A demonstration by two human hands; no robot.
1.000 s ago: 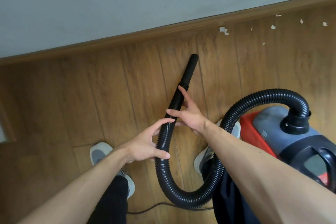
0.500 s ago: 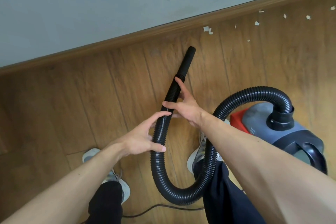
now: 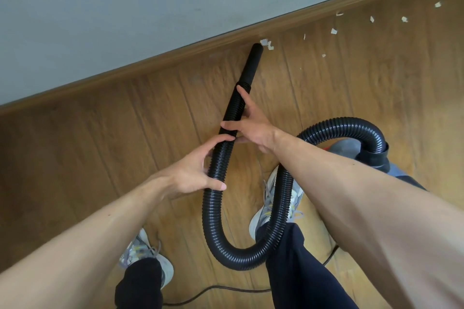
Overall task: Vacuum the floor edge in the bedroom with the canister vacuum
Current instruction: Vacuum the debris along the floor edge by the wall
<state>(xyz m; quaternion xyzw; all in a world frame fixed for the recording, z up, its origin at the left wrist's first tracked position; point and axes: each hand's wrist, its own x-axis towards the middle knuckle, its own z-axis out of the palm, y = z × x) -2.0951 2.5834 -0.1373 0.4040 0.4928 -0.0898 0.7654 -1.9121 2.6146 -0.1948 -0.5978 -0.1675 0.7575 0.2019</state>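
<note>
A person stands over a wood-plank floor (image 3: pixel 88 158), both hands wrapped around the black ribbed hose (image 3: pixel 213 208) of a canister vacuum (image 3: pixel 351 148). The left hand (image 3: pixel 193 173) grips the hose lower down, fingers curled around it with the thumb across the near side. The right hand (image 3: pixel 253 130) holds it just above, index finger stretched along the ribbing toward the collar where the smooth nozzle (image 3: pixel 252 65) begins. The nozzle tip lies close to the brown baseboard (image 3: pixel 125 73), just beside a small clump of white paper scraps (image 3: pixel 267 44). More scraps (image 3: pixel 334 31) are scattered along the floor edge to the right. From the hands the hose drops in a loop between two grey sneakers (image 3: pixel 273 208), then rises and arches into the grey canister body, partly hidden behind the right forearm. A thin black power cord (image 3: pixel 213 290) trails across the floor near the person's dark trouser legs (image 3: pixel 288 271). A pale grey wall (image 3: pixel 100 7) fills the top of the view.
</note>
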